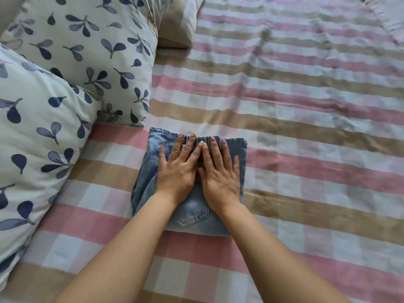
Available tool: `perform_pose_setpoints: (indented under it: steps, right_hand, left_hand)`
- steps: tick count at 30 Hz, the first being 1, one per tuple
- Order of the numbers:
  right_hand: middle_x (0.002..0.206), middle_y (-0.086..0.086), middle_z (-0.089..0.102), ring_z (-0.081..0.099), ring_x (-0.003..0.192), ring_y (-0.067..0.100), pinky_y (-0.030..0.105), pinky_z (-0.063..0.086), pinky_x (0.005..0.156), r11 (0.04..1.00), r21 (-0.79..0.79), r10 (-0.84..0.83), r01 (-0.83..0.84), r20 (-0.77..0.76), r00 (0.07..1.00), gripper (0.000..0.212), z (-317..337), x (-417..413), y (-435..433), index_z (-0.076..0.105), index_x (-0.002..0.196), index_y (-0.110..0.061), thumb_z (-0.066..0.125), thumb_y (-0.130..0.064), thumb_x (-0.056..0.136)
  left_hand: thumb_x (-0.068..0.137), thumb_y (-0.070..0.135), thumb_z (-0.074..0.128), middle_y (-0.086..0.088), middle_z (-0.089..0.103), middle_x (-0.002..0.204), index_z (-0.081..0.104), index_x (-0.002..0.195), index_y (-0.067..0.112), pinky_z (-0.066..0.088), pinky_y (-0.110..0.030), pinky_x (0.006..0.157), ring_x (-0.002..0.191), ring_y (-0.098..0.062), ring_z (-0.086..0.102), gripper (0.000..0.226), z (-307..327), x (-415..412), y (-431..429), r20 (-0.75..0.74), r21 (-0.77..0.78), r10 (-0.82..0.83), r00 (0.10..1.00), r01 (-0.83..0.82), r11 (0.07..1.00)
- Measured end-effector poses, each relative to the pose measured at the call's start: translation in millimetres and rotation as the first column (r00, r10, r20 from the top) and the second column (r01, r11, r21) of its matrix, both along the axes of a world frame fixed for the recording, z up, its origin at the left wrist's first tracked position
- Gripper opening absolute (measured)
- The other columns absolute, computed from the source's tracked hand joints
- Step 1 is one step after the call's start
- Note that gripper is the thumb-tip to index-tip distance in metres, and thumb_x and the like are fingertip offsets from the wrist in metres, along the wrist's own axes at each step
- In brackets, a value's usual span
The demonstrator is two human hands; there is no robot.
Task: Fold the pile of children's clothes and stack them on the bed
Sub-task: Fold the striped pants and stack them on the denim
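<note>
A small pair of light blue denim jeans [192, 217] lies folded into a compact rectangle on the checked bed sheet [306, 132], a back pocket facing up near its front edge. My left hand [178, 169] presses flat on the left half of the fold, fingers straight and reaching the elastic waistband. Beside it, touching at the fingers, my right hand [219, 171] lies flat on the right half. Both forearms come in from the bottom of the view.
A bulky quilt [54, 106] in pale fabric with dark blue leaf prints is heaped along the left side, close to the jeans. A beige pillow [177, 25] sits at the top. The pink, tan and white checked sheet stretches to the right.
</note>
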State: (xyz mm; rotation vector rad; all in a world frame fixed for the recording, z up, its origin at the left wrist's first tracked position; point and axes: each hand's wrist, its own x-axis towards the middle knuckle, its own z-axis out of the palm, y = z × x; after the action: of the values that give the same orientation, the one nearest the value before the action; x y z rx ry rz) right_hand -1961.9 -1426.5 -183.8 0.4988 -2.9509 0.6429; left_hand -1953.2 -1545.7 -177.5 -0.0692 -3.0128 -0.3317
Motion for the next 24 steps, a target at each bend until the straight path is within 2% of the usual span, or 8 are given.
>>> perform_pose_setpoints:
  steps: [1, 3, 8, 13, 16, 19, 22, 24]
  right_hand:
    - [0.148, -0.014, -0.014, -0.018, 0.138, 0.013, 0.049, 0.006, 0.114, 0.999, 0.040, 0.005, -0.008, 0.084, 0.996, 0.058, -8.9, -5.0, 1.4, -0.001, 0.143, -0.033, 0.033, -0.040, 0.097]
    - [0.143, -0.018, -0.024, -0.022, 0.139, 0.011, 0.049, 0.005, 0.113, 0.998, 0.066, 0.005, -0.012, 0.106, 0.994, 0.060, -25.8, -12.8, 3.1, -0.010, 0.140, -0.035, 0.030, -0.045, 0.097]
    - [0.150, -0.010, -0.021, -0.020, 0.140, 0.015, 0.044, 0.004, 0.116, 0.995, 0.089, 0.024, -0.035, 0.125, 0.992, 0.060, -40.3, -19.5, 2.6, -0.018, 0.136, -0.032, 0.026, -0.045, 0.097]
    - [0.155, -0.009, -0.020, -0.020, 0.142, 0.018, 0.045, 0.003, 0.116, 0.980, 0.129, 0.101, -0.149, 0.321, 0.942, 0.065, -9.2, -24.3, 10.4, -0.011, 0.146, -0.032, 0.026, -0.051, 0.096]
    - [0.158, -0.005, -0.003, -0.004, 0.145, 0.020, 0.047, 0.004, 0.115, 0.988, 0.047, 0.126, -0.144, 0.274, 0.953, 0.062, 22.5, -13.5, 31.2, 0.009, 0.148, -0.030, 0.039, -0.041, 0.095]
    - [0.145, 0.003, 0.038, 0.034, 0.132, 0.026, 0.041, 0.029, 0.106, 0.989, 0.045, 0.131, -0.141, 0.176, 0.976, 0.048, 50.5, 12.5, 76.6, 0.037, 0.139, -0.024, 0.048, -0.029, 0.092]
    - [0.116, 0.004, 0.062, 0.056, 0.105, 0.029, 0.037, 0.045, 0.081, 0.979, 0.131, 0.116, -0.155, 0.263, 0.958, 0.029, 68.3, 42.2, 141.1, 0.056, 0.117, -0.022, 0.043, -0.029, 0.093]
    - [0.113, 0.003, 0.065, 0.058, 0.103, 0.029, 0.036, 0.047, 0.078, 0.977, 0.172, 0.073, -0.129, 0.302, 0.950, 0.027, 76.3, 61.8, 192.0, 0.058, 0.112, -0.022, 0.042, -0.031, 0.093]
  left_hand:
    - [0.096, 0.030, 0.035, 0.012, -0.002, 0.154, 0.004, 0.142, 0.037, -0.004, -0.056, 0.110, 0.141, -0.014, -0.014, 0.056, -8.8, -4.7, -3.3, 0.054, -0.046, 0.015, 0.998, -0.012, 0.999]
    - [0.095, 0.034, 0.034, 0.016, -0.015, 0.148, -0.005, 0.137, 0.041, 0.000, -0.063, 0.107, 0.136, -0.012, -0.024, 0.058, -24.3, -11.1, -7.4, 0.073, -0.052, 0.019, 0.997, -0.015, 0.999]
    - [0.097, 0.036, 0.032, 0.018, -0.020, 0.145, -0.008, 0.137, 0.041, 0.004, -0.060, 0.110, 0.136, -0.009, -0.024, 0.057, -37.5, -12.5, -5.8, 0.111, 0.008, 0.035, 0.993, -0.036, 0.999]
    - [0.099, 0.035, 0.029, 0.011, -0.013, 0.155, -0.009, 0.144, 0.035, 0.004, -0.060, 0.111, 0.142, -0.015, -0.019, 0.059, -7.3, -16.9, -7.1, 0.303, -0.015, 0.011, 0.953, -0.006, 1.000]
    - [0.096, 0.029, 0.039, 0.004, 0.010, 0.157, 0.017, 0.148, 0.026, 0.006, -0.061, 0.110, 0.144, -0.020, 0.001, 0.056, 32.2, -11.8, 4.7, 0.269, -0.033, 0.048, 0.962, -0.040, 0.999]
    - [0.091, 0.022, 0.047, -0.005, 0.049, 0.136, 0.047, 0.132, 0.016, 0.031, -0.048, 0.102, 0.126, -0.025, 0.044, 0.042, 70.6, 5.9, 36.2, 0.114, -0.030, -0.011, 0.993, 0.014, 0.999]
    - [0.093, 0.027, 0.042, -0.001, 0.062, 0.116, 0.055, 0.119, 0.021, 0.045, -0.035, 0.077, 0.103, -0.026, 0.060, 0.030, 94.4, 28.5, 88.3, 0.203, -0.058, -0.152, 0.967, 0.167, 0.984]
    - [0.094, 0.031, 0.039, 0.003, 0.061, 0.116, 0.053, 0.118, 0.025, 0.045, -0.032, 0.075, 0.104, -0.023, 0.059, 0.028, 100.0, 40.9, 131.5, 0.292, -0.070, -0.229, 0.929, 0.259, 0.963]
